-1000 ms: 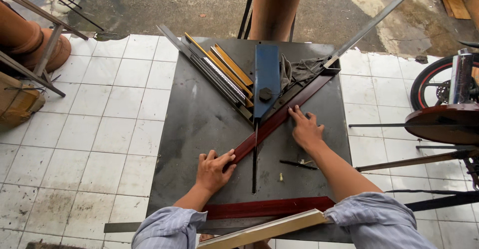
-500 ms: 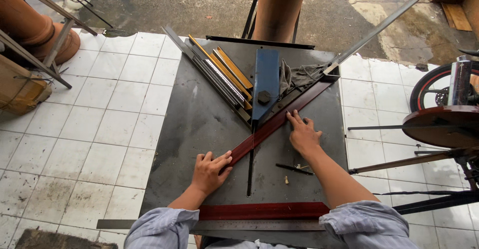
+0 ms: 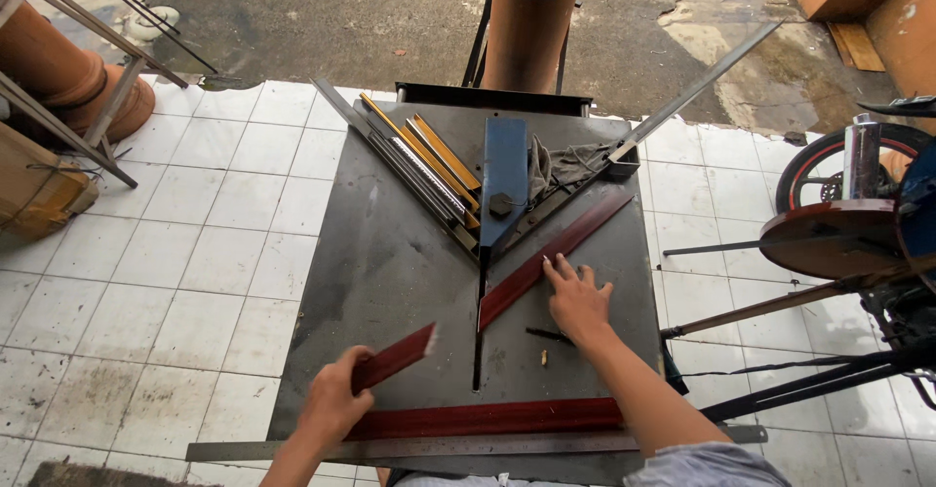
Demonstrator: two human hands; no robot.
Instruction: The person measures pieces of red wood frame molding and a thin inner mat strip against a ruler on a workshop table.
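Dark metal work table on white tiled floor, everything placed off the table's centre slot. Blue guide block sits above the slot's far end, yellow and grey moulding strips slanting away to its left, grey rag to its right. Long steel ruler lies along the near table edge, a long red moulding strip just behind it, crossing below the slot's near end. Angled red strip runs diagonally up-right from the slot; right hand lies flat on the table just right of it, fingers spread, tips touching the strip's lower edge, grasping nothing. Short cut red piece is left of the slot, lifted clear; left hand has its fingers curled closed round the piece's near end, far end sticking out toward the slot. Small dark offcut lies beside the right wrist.
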